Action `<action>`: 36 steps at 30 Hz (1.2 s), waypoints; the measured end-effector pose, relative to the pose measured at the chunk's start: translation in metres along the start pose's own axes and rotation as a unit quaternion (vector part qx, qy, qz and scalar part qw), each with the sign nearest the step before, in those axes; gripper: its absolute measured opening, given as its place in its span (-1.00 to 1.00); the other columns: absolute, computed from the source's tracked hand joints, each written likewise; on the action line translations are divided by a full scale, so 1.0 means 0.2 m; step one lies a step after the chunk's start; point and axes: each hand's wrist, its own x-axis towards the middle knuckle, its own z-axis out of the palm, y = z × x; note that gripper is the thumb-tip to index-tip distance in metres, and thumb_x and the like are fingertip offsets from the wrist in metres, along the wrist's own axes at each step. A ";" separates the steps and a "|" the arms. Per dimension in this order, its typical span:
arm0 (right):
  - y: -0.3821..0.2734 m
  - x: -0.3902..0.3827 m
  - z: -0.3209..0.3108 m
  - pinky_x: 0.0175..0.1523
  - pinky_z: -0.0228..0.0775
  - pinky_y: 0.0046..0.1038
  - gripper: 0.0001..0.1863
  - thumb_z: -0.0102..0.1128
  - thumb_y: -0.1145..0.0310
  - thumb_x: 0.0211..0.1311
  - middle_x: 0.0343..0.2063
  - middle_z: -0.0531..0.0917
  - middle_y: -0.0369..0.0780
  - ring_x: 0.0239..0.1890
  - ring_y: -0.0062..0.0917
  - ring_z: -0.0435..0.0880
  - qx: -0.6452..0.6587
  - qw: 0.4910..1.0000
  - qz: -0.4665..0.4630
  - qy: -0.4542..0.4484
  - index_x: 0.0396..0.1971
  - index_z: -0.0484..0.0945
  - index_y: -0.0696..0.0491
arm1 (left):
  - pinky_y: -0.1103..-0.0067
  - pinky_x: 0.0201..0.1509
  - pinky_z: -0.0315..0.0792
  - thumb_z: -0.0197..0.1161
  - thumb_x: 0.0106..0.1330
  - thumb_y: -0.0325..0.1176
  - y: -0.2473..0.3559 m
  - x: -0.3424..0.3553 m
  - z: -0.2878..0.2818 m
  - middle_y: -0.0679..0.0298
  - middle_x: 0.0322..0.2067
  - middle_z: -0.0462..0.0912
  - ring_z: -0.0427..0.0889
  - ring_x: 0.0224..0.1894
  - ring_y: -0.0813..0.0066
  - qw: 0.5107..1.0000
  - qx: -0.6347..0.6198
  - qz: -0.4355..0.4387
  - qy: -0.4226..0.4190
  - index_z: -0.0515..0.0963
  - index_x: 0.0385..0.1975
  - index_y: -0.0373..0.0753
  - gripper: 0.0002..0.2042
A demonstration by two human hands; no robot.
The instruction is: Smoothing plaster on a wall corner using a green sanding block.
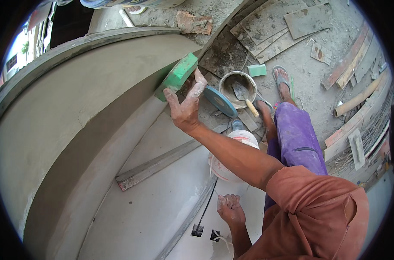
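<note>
My right hand grips a green sponge block at the underside edge of a curved grey plastered band, with pale plaster on my fingers. Lower in the view, my left hand is closed on the thin handle of a white bucket, which is partly hidden behind my right forearm. Just beyond my right hand are a round blue disc and an open mortar bucket with a wooden-handled trowel in it. A second green block lies beside that bucket.
My feet stand in sandals on the dusty floor. Loose boards lie beyond them, and planks, a tube and wire line the right. A long plank lies below the curved band. Dark openings with cables are at the bottom.
</note>
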 end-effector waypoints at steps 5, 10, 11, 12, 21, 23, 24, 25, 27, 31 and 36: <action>0.19 0.07 0.03 0.40 0.07 -0.12 -0.10 0.30 0.26 0.32 0.21 0.21 0.13 0.27 -0.08 0.25 -0.096 0.993 -0.046 0.044 0.41 -0.07 0.37 | 0.55 -0.31 0.09 0.05 0.58 -0.18 -0.04 0.04 0.03 0.51 -0.67 0.06 0.04 -0.59 0.66 1.000 -0.014 -0.011 0.010 0.16 -0.59 -0.03 -0.59; 0.42 -0.01 -0.08 0.44 0.00 -0.12 -0.15 0.24 0.26 0.38 0.22 0.20 0.15 0.31 -0.06 0.21 -0.037 0.969 0.244 0.007 0.40 -0.06 0.39 | 0.55 -0.32 0.09 0.03 0.59 -0.19 -0.06 0.04 0.06 0.51 -0.67 0.06 0.04 -0.59 0.66 1.000 0.003 -0.018 -0.018 0.17 -0.58 -0.04 -0.60; 0.40 -0.01 -0.09 0.46 -0.02 -0.13 -0.17 0.21 0.26 0.40 0.23 0.20 0.15 0.32 -0.06 0.20 -0.052 0.975 0.216 0.001 0.40 -0.06 0.39 | 0.55 -0.32 0.09 0.03 0.59 -0.19 -0.06 0.05 0.06 0.51 -0.67 0.06 0.04 -0.59 0.66 1.000 0.004 -0.018 -0.016 0.17 -0.58 -0.04 -0.60; 0.39 0.00 -0.08 0.46 -0.02 -0.13 -0.17 0.21 0.26 0.40 0.23 0.20 0.15 0.32 -0.06 0.20 -0.053 0.975 0.217 0.001 0.40 -0.06 0.39 | 0.55 -0.32 0.09 0.03 0.59 -0.19 -0.06 0.06 0.05 0.51 -0.67 0.05 0.04 -0.59 0.65 1.000 0.007 -0.014 -0.017 0.16 -0.58 -0.04 -0.60; 0.53 0.13 -0.08 0.44 0.05 -0.27 -0.26 0.16 0.24 0.46 0.23 0.28 0.04 0.28 -0.26 0.28 -0.130 0.984 0.085 0.086 0.40 0.00 0.30 | 0.53 -0.32 0.09 0.08 0.54 -0.27 -0.10 0.09 0.04 0.50 -0.66 0.09 0.07 -0.58 0.62 0.999 -0.020 -0.033 -0.011 0.19 -0.58 -0.05 -0.63; 0.61 0.14 -0.18 0.42 0.08 -0.28 -0.29 0.15 0.19 0.48 0.20 0.33 0.05 0.26 -0.27 0.32 0.056 0.902 0.428 -0.015 0.36 0.04 0.28 | 0.52 -0.33 0.08 0.12 0.50 -0.36 -0.09 0.10 0.03 0.49 -0.65 0.13 0.11 -0.56 0.60 0.999 -0.034 -0.033 -0.027 0.21 -0.57 -0.05 -0.66; 0.63 0.11 -0.19 0.42 0.08 -0.28 -0.29 0.15 0.19 0.48 0.20 0.33 0.05 0.26 -0.27 0.32 0.054 0.903 0.427 -0.012 0.36 0.04 0.28 | 0.52 -0.33 0.08 0.10 0.51 -0.35 -0.09 0.10 0.03 0.48 -0.65 0.13 0.10 -0.57 0.60 0.999 -0.025 -0.033 -0.022 0.21 -0.57 -0.05 -0.66; 0.61 0.07 -0.16 0.42 0.09 -0.28 -0.30 0.15 0.17 0.48 0.19 0.35 0.05 0.26 -0.27 0.33 -0.001 0.942 0.336 0.008 0.35 0.05 0.27 | 0.52 -0.33 0.07 0.09 0.52 -0.35 -0.09 0.11 0.04 0.48 -0.65 0.13 0.10 -0.57 0.60 0.999 -0.020 -0.028 -0.011 0.20 -0.57 -0.06 -0.66; 0.54 0.05 -0.12 0.45 0.05 -0.28 -0.31 0.14 0.15 0.48 0.22 0.34 0.08 0.30 -0.22 0.31 -0.026 0.986 0.163 0.040 0.34 0.07 0.27 | 0.54 -0.34 0.07 0.06 0.56 -0.27 -0.09 0.12 0.04 0.50 -0.66 0.09 0.06 -0.58 0.63 1.000 -0.009 -0.018 -0.011 0.19 -0.57 -0.05 -0.64; 0.52 0.18 -0.01 0.40 0.12 -0.26 -0.35 0.13 0.13 0.49 0.22 0.35 0.08 0.29 -0.22 0.33 -0.112 0.983 0.047 0.137 0.30 0.13 0.26 | 0.56 -0.36 0.06 0.02 0.60 -0.21 -0.11 0.14 0.05 0.51 -0.66 0.06 0.03 -0.60 0.65 1.000 0.004 -0.009 -0.012 0.17 -0.58 -0.05 -0.61; 0.89 0.21 -0.27 0.35 0.15 -0.31 -0.42 0.13 0.21 0.48 0.17 0.35 0.04 0.23 -0.24 0.35 0.010 0.925 0.368 0.091 0.28 0.15 0.21 | 0.56 -0.38 0.06 -0.01 0.60 -0.22 -0.13 0.14 0.07 0.50 -0.67 0.05 0.02 -0.61 0.65 0.999 0.003 -0.025 -0.035 0.15 -0.58 -0.06 -0.61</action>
